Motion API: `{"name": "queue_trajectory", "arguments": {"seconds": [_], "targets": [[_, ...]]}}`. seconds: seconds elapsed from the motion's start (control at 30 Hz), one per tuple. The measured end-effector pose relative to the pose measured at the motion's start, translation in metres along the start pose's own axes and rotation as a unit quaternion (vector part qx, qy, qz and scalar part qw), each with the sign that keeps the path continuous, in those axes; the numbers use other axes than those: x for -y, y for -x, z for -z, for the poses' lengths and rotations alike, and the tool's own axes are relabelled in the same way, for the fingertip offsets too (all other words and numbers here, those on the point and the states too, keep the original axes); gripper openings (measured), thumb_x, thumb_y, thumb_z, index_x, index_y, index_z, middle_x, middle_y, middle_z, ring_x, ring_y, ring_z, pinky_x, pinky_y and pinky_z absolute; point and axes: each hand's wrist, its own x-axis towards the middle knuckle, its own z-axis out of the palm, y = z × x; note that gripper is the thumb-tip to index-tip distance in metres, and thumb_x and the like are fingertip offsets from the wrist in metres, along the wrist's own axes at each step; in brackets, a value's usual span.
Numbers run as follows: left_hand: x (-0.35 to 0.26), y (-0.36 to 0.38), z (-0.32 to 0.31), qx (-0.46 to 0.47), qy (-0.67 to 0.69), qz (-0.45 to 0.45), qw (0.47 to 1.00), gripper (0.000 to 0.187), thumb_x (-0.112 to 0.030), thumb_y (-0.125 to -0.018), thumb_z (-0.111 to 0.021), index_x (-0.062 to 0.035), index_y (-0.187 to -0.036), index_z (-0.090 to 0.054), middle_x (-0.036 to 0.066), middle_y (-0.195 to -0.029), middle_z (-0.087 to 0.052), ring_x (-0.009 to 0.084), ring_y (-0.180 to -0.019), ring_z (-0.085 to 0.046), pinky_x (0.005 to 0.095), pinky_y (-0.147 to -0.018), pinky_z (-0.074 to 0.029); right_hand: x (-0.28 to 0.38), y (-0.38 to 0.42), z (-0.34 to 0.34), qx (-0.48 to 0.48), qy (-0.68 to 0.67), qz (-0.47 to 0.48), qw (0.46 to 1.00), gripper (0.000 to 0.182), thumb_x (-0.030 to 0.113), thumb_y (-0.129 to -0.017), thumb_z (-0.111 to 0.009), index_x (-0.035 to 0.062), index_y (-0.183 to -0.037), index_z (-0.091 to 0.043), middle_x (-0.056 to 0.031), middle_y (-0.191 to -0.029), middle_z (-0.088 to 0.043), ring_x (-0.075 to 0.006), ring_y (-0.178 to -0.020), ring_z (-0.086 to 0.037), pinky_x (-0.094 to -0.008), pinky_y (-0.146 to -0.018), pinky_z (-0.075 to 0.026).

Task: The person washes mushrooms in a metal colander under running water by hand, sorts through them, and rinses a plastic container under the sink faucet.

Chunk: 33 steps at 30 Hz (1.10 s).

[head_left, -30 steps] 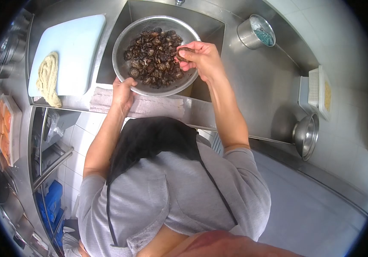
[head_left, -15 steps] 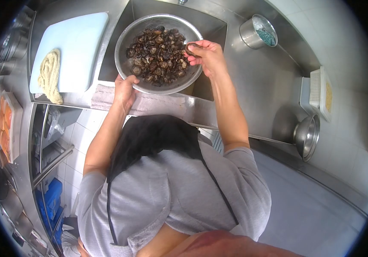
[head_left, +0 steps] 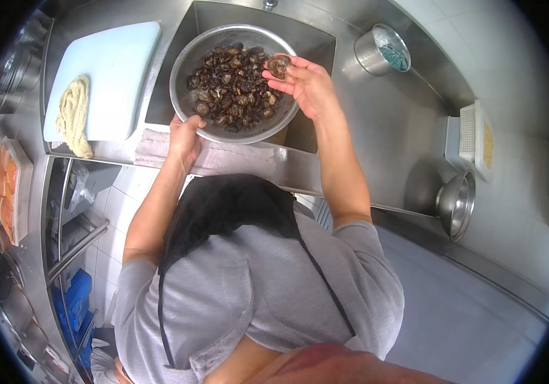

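Observation:
A wide metal bowl (head_left: 182, 105) rests over the sink, tilted slightly toward me and filled with many small, dark brown mushrooms (head_left: 233, 83). My left hand (head_left: 185, 137) grips the bowl's near-left rim, thumb over the edge. Above the bowl's right side, my right hand (head_left: 306, 83) pinches one round, brown mushroom (head_left: 279, 66) between thumb and fingers, its flat face turned up to me. The other fingers of that hand are partly extended beneath it.
A white cutting board (head_left: 111, 70) with a yellowish cloth (head_left: 74, 115) lies left of the sink (head_left: 316, 48). A folded towel (head_left: 236, 159) covers the front edge. To the right stand a metal pot (head_left: 370, 54), white baskets (head_left: 469, 137) and a metal bowl on its side (head_left: 456, 205).
My right hand has lifted slightly and turned the mushroom from edge-on to face-up. My left hand still holds the rim.

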Motion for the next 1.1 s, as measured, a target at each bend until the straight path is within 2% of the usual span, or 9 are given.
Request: {"name": "queue_trajectory", "arguments": {"seconds": [0.07,0.17,0.37,0.47,0.57,0.67,0.77,0.97,1.1], "targets": [[0.0,-0.001,0.0,0.004,0.0,-0.003,1.0,0.03,0.01,-0.075,-0.052,-0.0019,-0.103,-0.053,0.005,-0.086,-0.059,0.0142,-0.068,-0.057,0.0302,-0.055,-0.049,0.004,0.001,-0.001,0.032,-0.018,-0.014,0.999,0.036,0.009,-0.096,-0.044,-0.0118,-0.126,-0.047,-0.0268,-0.115,-0.061,-0.0396,-0.104,-0.064,-0.0438,-0.086,-0.057],[0.0,0.0,-0.002,0.0,-0.002,-0.005,1.0,0.03,0.01,-0.075,-0.052,-0.0019,-0.103,-0.053,0.005,-0.086,-0.059,0.0141,-0.069,-0.057,0.0304,-0.056,-0.05,0.005,0.002,-0.004,0.04,-0.066,-0.027,0.997,0.039,0.016,-0.098,-0.045,-0.012,-0.125,-0.048,-0.0279,-0.116,-0.061,-0.0436,-0.107,-0.061,-0.047,-0.09,-0.055],[0.0,-0.001,0.001,0.004,-0.005,0.001,1.0,0.032,0.01,-0.075,-0.052,-0.0019,-0.104,-0.052,0.006,-0.087,-0.06,0.0143,-0.069,-0.058,0.0299,-0.057,-0.052,0.003,0.002,-0.004,0.031,-0.104,-0.046,0.993,0.043,0.023,-0.1,-0.044,-0.0126,-0.123,-0.05,-0.0279,-0.12,-0.059,-0.044,-0.109,-0.06,-0.0482,-0.092,-0.053],[0.001,-0.001,0.001,0.004,-0.004,-0.001,1.0,0.032,0.01,-0.074,-0.052,-0.0021,-0.105,-0.052,0.006,-0.087,-0.059,0.0143,-0.069,-0.057,0.0293,-0.056,-0.051,0.001,0.001,-0.001,0.027,-0.124,-0.045,0.991,0.034,0.016,-0.098,-0.048,-0.0111,-0.117,-0.055,-0.0263,-0.118,-0.06,-0.0407,-0.106,-0.062,-0.0462,-0.093,-0.054],[0.002,-0.002,0.002,0.004,-0.005,-0.002,1.0,0.032,0.01,-0.074,-0.052,-0.0023,-0.104,-0.052,0.006,-0.087,-0.059,0.0141,-0.068,-0.057,0.029,-0.055,-0.05,-0.003,0.002,0.001,0.003,-0.085,-0.014,0.996,0.022,0.002,-0.091,-0.057,-0.0089,-0.11,-0.06,-0.024,-0.113,-0.063,-0.0358,-0.103,-0.064,-0.0434,-0.095,-0.054],[0.002,-0.002,0.002,0.003,-0.007,-0.002,1.0,0.032,0.01,-0.074,-0.051,-0.0024,-0.104,-0.053,0.005,-0.087,-0.059,0.014,-0.069,-0.057,0.0288,-0.055,-0.05,-0.007,0.004,0.0,0.001,-0.064,0.019,0.998,0.024,-0.01,-0.082,-0.063,-0.0072,-0.106,-0.062,-0.02,-0.107,-0.065,-0.0291,-0.102,-0.064,-0.0366,-0.091,-0.055],[-0.001,0.0,0.0,0.002,-0.009,0.002,1.0,0.032,0.01,-0.074,-0.051,-0.0024,-0.104,-0.053,0.005,-0.087,-0.059,0.0141,-0.07,-0.057,0.0291,-0.056,-0.05,-0.003,0.011,-0.01,-0.012,0.033,0.065,0.997,0.032,-0.017,-0.076,-0.062,-0.0047,-0.105,-0.063,-0.0166,-0.107,-0.066,-0.0237,-0.102,-0.064,-0.0316,-0.086,-0.054],[0.001,-0.003,0.004,-0.002,-0.025,0.016,1.0,0.032,0.01,-0.075,-0.051,-0.0021,-0.104,-0.053,0.005,-0.088,-0.059,0.0143,-0.071,-0.057,0.0303,-0.059,-0.052,0.002,0.018,-0.023,0.002,0.148,0.131,0.98,0.041,-0.021,-0.069,-0.06,-0.0018,-0.105,-0.065,-0.0118,-0.108,-0.067,-0.0188,-0.103,-0.063,-0.0292,-0.082,-0.053],[-0.002,0.0,0.001,0.002,-0.022,0.015,1.0,0.031,0.01,-0.075,-0.051,-0.0016,-0.104,-0.053,0.005,-0.087,-0.058,0.0143,-0.071,-0.056,0.0319,-0.061,-0.052,-0.001,0.018,-0.025,0.001,0.177,0.141,0.974,0.035,-0.018,-0.073,-0.063,-0.0026,-0.104,-0.066,-0.0109,-0.105,-0.068,-0.0168,-0.098,-0.063,-0.0281,-0.081,-0.053]]}}
